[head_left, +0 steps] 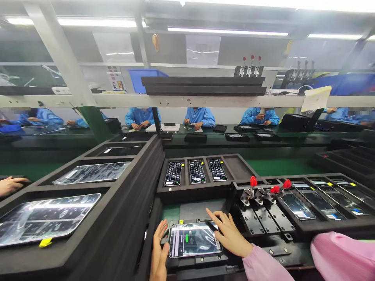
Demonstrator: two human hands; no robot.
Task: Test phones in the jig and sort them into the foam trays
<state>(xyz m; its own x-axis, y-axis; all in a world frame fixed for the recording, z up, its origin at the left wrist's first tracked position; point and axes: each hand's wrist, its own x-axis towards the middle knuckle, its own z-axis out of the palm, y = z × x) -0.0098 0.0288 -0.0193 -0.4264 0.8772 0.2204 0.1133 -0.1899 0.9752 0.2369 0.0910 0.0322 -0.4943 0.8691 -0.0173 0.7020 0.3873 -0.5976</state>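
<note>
A phone (193, 239) with a lit screen and glossy film lies flat in a black fixture in front of me. My left hand (159, 251) rests against the phone's left edge, fingers stretched upward. On the phone's right side lies my right hand (230, 234) in a pink sleeve, fingers spread, the index finger pointing up past the top right corner. Neither hand grips anything.
A black foam tray (234, 166) behind holds three lit phones. A clamp jig (265, 193) with red-tipped levers stands right, beside a tray of several phones (322, 203). A tall tray stack (123, 203) with film-covered screens stands left. Another person's hand (10, 184) is far left; workers in blue sit across the belt.
</note>
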